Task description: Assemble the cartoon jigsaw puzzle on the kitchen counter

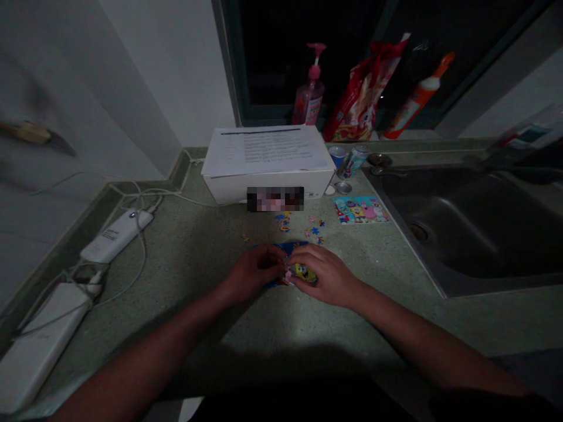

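A small blue jigsaw puzzle [304, 272] with a yellow cartoon face lies on the counter, partly covered by both hands. My left hand [257, 268] rests at its left side, fingers bent and drawn together; what they hold, if anything, is hidden. From the right, my right hand [324, 274] reaches over the puzzle, thumb and fingers closing around a small pink puzzle piece [288, 274] at the middle. The fingertips of both hands nearly meet there. Several loose puzzle pieces [315, 231] are scattered just beyond the hands, in blue, pink and yellow.
Behind the pieces stands a white box [264, 184] topped by a printed sheet [272, 149]. A colourful cartoon picture card [360, 210] lies beside the sink [484, 228]. Cans [353, 162] stand behind it. Power strips [116, 234] and cables run along the left.
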Demonstrator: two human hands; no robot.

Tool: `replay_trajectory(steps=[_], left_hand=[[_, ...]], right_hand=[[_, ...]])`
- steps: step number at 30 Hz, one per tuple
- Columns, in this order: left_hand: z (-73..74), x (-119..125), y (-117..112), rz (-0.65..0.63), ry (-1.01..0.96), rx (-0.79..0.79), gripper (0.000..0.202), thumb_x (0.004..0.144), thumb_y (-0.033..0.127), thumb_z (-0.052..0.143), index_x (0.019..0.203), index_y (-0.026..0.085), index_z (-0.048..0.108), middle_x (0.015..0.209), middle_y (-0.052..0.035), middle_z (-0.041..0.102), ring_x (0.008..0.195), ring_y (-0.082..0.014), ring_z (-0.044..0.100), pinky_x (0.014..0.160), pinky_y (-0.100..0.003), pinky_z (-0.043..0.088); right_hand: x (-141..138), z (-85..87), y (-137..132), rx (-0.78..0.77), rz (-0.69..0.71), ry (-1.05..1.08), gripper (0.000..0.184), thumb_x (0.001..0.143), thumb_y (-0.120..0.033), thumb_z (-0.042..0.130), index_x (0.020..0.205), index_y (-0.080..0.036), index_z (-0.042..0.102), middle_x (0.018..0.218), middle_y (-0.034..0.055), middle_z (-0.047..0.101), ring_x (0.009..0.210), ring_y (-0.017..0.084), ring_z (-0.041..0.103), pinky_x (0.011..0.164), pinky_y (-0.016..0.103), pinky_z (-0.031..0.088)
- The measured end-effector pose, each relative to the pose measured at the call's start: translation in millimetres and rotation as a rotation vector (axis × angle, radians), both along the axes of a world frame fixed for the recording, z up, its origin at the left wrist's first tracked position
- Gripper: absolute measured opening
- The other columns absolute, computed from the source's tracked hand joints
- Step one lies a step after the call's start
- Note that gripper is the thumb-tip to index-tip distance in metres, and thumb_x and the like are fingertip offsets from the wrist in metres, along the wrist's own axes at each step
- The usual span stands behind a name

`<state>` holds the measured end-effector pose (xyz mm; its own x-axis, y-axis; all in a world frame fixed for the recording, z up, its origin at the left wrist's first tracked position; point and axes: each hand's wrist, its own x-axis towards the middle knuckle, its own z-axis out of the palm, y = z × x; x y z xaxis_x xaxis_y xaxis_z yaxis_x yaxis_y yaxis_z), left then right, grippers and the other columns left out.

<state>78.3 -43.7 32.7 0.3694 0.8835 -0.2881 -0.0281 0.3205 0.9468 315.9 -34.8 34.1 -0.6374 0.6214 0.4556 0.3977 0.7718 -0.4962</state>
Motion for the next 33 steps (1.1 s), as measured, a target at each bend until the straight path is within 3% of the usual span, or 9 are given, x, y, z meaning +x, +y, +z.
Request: replay_trajectory(steps=[8, 12, 17, 23, 28, 33], left_hand=[[-0.4, -1, -1, -0.043, -0.033, 0.003, 0.039, 0.08, 0.042, 0.094, 0.102, 0.019, 0.071, 0.091, -0.0056, 0.078, 0.082, -0.0218, 0.076, 0.083, -0.04, 0.062], [-1.5, 1, -3, -0.034, -0.007, 0.03, 0.033, 0.082, 0.038, 0.091, 0.101, 0.02, 0.071, 0.091, -0.0052, 0.077, 0.082, -0.0217, 0.074, 0.082, -0.041, 0.063], [-4.4, 7, -8, -0.047, 0.106, 0.162, 0.022, 0.083, 0.03, 0.084, 0.096, 0.02, 0.069, 0.089, -0.003, 0.075, 0.083, -0.0195, 0.071, 0.08, -0.037, 0.058], [-8.4, 13, -14, -0.032, 0.175, 0.251, 0.019, 0.086, 0.026, 0.078, 0.1, 0.02, 0.067, 0.09, -0.0018, 0.074, 0.079, -0.0165, 0.068, 0.075, -0.031, 0.054], [-10.7, 14, -17, -0.037, 0.232, 0.299, 0.021, 0.089, 0.027, 0.077, 0.106, 0.02, 0.068, 0.091, -0.0027, 0.076, 0.079, -0.0174, 0.071, 0.074, -0.031, 0.056], [-9.7, 10, -19, -0.003, 0.338, 0.523, 0.032, 0.089, 0.019, 0.077, 0.119, 0.022, 0.069, 0.105, -0.0056, 0.078, 0.089, -0.02, 0.075, 0.082, -0.036, 0.061]], right_hand=[[1, 0.3, 1, -0.036, -0.001, 0.026, 0.016, 0.107, -0.027, 0.065, 0.121, -0.023, 0.07, 0.113, 0.0099, 0.078, 0.105, 0.026, 0.076, 0.09, 0.043, 0.064], [2, -5.4, 4, -0.185, -0.011, 0.16, 0.003, 0.103, -0.023, 0.07, 0.106, -0.024, 0.069, 0.103, 0.005, 0.077, 0.097, 0.021, 0.076, 0.085, 0.036, 0.062], [0, -9.0, 4, -0.422, -0.012, 0.255, 0.006, 0.101, -0.022, 0.068, 0.097, -0.024, 0.071, 0.088, 0.0007, 0.072, 0.074, 0.015, 0.069, 0.069, 0.028, 0.056], [-3, -6.2, -1, -0.531, -0.026, 0.243, 0.005, 0.097, -0.02, 0.069, 0.095, -0.023, 0.072, 0.086, 0.0006, 0.072, 0.073, 0.015, 0.067, 0.068, 0.028, 0.053], [-3, -6.9, 0, -0.635, -0.083, 0.222, 0.011, 0.098, -0.032, 0.074, 0.091, -0.023, 0.073, 0.082, 0.0005, 0.07, 0.072, 0.016, 0.064, 0.067, 0.029, 0.049], [0, -10.2, 5, -0.787, -0.121, 0.246, 0.015, 0.095, -0.034, 0.073, 0.087, -0.022, 0.072, 0.075, -0.0015, 0.066, 0.066, 0.015, 0.059, 0.064, 0.029, 0.045]])
